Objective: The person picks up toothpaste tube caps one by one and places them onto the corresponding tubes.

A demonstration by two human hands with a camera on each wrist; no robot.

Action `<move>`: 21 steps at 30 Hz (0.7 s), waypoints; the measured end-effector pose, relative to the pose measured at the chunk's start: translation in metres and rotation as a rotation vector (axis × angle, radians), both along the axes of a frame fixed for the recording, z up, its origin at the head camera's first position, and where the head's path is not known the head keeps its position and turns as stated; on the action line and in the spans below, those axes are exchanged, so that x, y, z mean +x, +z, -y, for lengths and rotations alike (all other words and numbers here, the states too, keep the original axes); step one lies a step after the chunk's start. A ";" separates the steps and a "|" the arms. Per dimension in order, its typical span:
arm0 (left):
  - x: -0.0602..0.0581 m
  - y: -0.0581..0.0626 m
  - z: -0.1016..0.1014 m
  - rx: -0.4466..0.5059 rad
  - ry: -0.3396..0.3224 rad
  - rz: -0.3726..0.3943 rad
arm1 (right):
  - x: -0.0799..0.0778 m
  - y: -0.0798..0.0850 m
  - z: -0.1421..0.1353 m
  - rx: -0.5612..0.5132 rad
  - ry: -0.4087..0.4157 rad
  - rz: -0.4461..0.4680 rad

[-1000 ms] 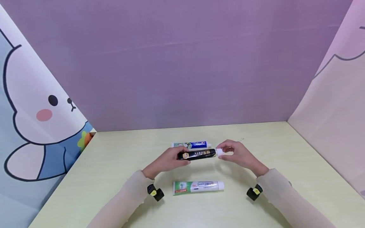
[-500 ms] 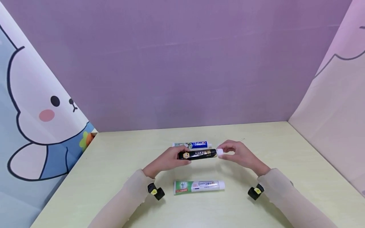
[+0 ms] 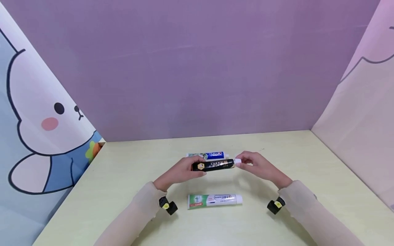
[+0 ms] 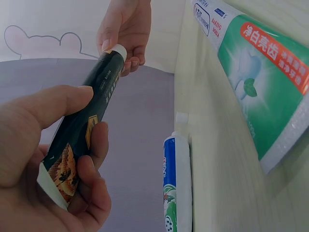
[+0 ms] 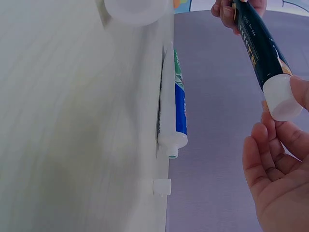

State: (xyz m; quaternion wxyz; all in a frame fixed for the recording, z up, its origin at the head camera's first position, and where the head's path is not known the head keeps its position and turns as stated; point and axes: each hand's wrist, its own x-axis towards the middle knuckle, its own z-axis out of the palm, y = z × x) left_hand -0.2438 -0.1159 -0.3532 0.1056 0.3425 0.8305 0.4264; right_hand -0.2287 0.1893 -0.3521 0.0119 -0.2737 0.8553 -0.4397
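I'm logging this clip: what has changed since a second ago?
The right hand moved its thumb slightly up over the white cap, hiding more of it. Nothing was released: the left hand still holds the black tube. Blue tube and green tube stayed put.

Both forearms (image 3: 132, 213) angle inward, left fingers (image 4: 99, 142) curled, right fingers (image 5: 253, 166) apparently pinching.

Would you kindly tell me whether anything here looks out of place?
Yes, the blue tube has a bare nozzle, and a small white cap, probably its own, lies loose beyond it rather than screwed on.
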 end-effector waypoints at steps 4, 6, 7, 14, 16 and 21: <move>0.000 0.001 -0.001 0.013 -0.014 0.025 | 0.000 0.000 -0.002 0.014 0.020 0.027; 0.000 0.002 -0.001 0.024 -0.024 0.033 | 0.000 0.000 -0.003 0.024 0.029 0.026; 0.000 0.001 -0.001 0.025 -0.026 0.040 | 0.000 -0.001 -0.003 0.023 0.035 0.027; -0.001 0.001 0.001 0.024 -0.033 0.033 | -0.001 -0.001 -0.001 0.016 0.062 0.036; -0.002 0.001 0.001 0.023 -0.032 0.028 | -0.002 -0.001 -0.001 0.009 0.069 0.044; -0.002 0.001 0.001 0.026 -0.032 0.017 | -0.004 0.000 0.001 0.014 0.057 0.086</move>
